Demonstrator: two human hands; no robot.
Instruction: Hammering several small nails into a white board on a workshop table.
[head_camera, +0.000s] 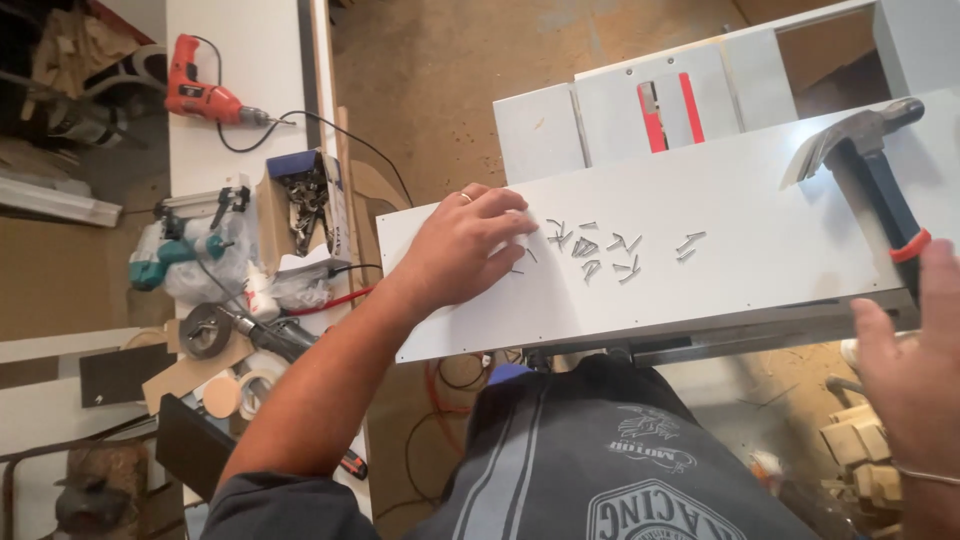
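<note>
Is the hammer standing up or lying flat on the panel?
Lying flat: the hammer rests on its side on the white panel, head away from the person, handle toward the right hand, which isn't gripping it.

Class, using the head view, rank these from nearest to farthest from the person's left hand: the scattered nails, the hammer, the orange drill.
Starting at the left hand:
1. Nails, on the white board by its fingertips.
2. Orange drill, up left on the side bench.
3. Hammer, at the board's far right end.

Open cardboard box (308, 200) with blue and white flaps, full of metal fittings, on the white bench at left, crumpled clear plastic bag (205, 268) beside it, small white bottle (260, 292) just below.
</note>
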